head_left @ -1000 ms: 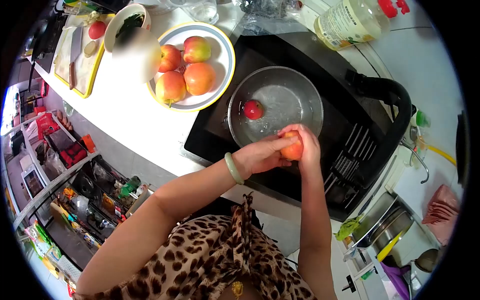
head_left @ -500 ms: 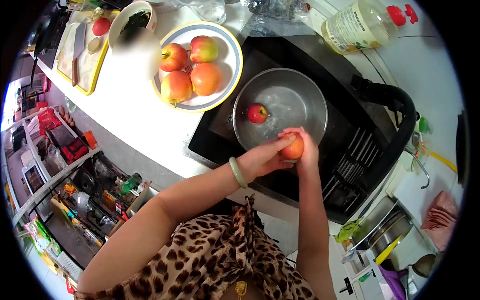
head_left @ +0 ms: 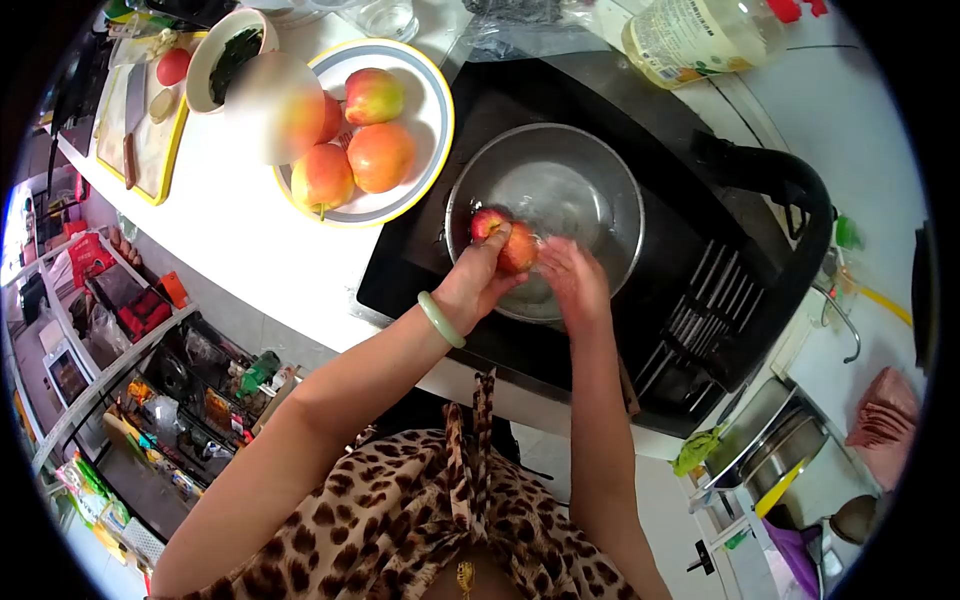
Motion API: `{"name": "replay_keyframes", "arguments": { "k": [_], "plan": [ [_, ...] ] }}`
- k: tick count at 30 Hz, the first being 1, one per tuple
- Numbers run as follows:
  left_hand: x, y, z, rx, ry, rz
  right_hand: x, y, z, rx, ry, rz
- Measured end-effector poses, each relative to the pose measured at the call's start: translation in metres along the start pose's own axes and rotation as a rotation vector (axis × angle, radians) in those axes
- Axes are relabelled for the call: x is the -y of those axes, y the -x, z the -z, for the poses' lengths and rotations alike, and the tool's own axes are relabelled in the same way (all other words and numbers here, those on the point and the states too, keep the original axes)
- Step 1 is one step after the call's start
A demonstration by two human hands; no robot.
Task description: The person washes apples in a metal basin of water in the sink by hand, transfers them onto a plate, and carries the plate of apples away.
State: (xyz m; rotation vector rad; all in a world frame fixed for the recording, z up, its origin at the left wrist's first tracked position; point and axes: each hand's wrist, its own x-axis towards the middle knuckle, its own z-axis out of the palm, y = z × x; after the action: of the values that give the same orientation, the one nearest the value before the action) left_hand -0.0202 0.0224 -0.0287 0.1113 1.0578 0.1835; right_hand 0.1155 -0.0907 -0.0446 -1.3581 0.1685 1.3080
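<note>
A metal pot (head_left: 618,172) with water in it stands on the dark stovetop. My left hand (head_left: 482,275), with a pale green bangle at the wrist, grips a red-yellow apple (head_left: 520,250) over the pot's near left part. Just behind it, a smaller red apple (head_left: 487,221) lies in the water, partly covered by my left thumb and the held apple. My right hand (head_left: 575,280) is over the pot's near side, right of the held apple, its fingers stretched out, slightly blurred and holding nothing.
Left of the pot is a plate (head_left: 432,150) with several apples. Beyond it are a bowl (head_left: 203,85) of dark greens and a yellow-edged cutting board (head_left: 168,165) with a knife (head_left: 133,110). A large bottle (head_left: 690,40) stands at the back right, a black handle-like bar (head_left: 815,230) at right.
My left hand has carried the held apple left and a little back, close to the apple in the water. My right hand has come off the apple. The whole view has shifted slightly.
</note>
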Motion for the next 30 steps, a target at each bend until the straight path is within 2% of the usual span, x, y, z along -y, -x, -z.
{"name": "replay_keyframes", "arguments": {
  "k": [2,5,6,9,10,13,14,16,17,18,19,21,24,27,28,30],
  "plan": [
    [-0.002,0.003,-0.014,0.069,-0.024,0.102,0.013,0.033,-0.016,-0.081,0.614,0.456],
    [0.021,0.016,-0.035,0.292,0.048,0.218,0.027,0.048,-0.039,-0.105,0.824,0.709],
    [0.026,0.024,-0.043,0.345,-0.006,0.153,0.020,0.038,-0.030,-0.143,0.729,0.648],
    [0.022,0.017,-0.041,0.301,-0.109,0.254,0.035,0.020,-0.022,-0.123,0.424,0.168],
    [0.020,0.018,-0.039,0.330,-0.169,0.241,0.036,0.015,-0.017,-0.061,0.307,0.132],
    [0.011,0.018,-0.038,0.287,-0.255,0.287,0.038,0.028,-0.023,-0.043,0.308,0.149],
    [0.009,0.022,-0.041,0.281,-0.204,0.258,0.046,0.041,-0.025,0.032,0.245,0.110],
    [0.014,0.021,-0.031,0.380,0.032,0.358,0.035,0.059,-0.026,0.136,0.408,0.350],
    [0.017,0.021,-0.027,0.430,0.152,0.405,0.036,0.060,-0.024,0.162,0.474,0.382],
    [0.019,0.025,-0.034,0.335,0.109,0.430,0.040,0.063,-0.025,0.186,0.539,0.416],
    [0.021,0.020,-0.028,0.482,0.119,0.460,0.045,0.065,-0.028,0.209,0.602,0.452],
    [0.021,0.004,-0.011,0.777,0.130,0.509,0.058,0.073,-0.041,0.134,0.442,0.157],
    [0.001,0.037,-0.054,0.236,-0.112,0.332,0.047,0.047,-0.032,0.014,0.653,0.499],
    [-0.008,0.042,-0.054,0.370,0.037,0.168,0.047,0.047,-0.034,-0.092,1.095,0.663],
    [-0.008,0.045,-0.056,0.357,-0.037,0.122,0.043,0.044,-0.028,-0.045,0.948,0.518],
    [-0.007,0.039,-0.049,0.409,-0.020,0.142,0.051,0.050,-0.029,0.046,0.563,0.353]
  ]
}}
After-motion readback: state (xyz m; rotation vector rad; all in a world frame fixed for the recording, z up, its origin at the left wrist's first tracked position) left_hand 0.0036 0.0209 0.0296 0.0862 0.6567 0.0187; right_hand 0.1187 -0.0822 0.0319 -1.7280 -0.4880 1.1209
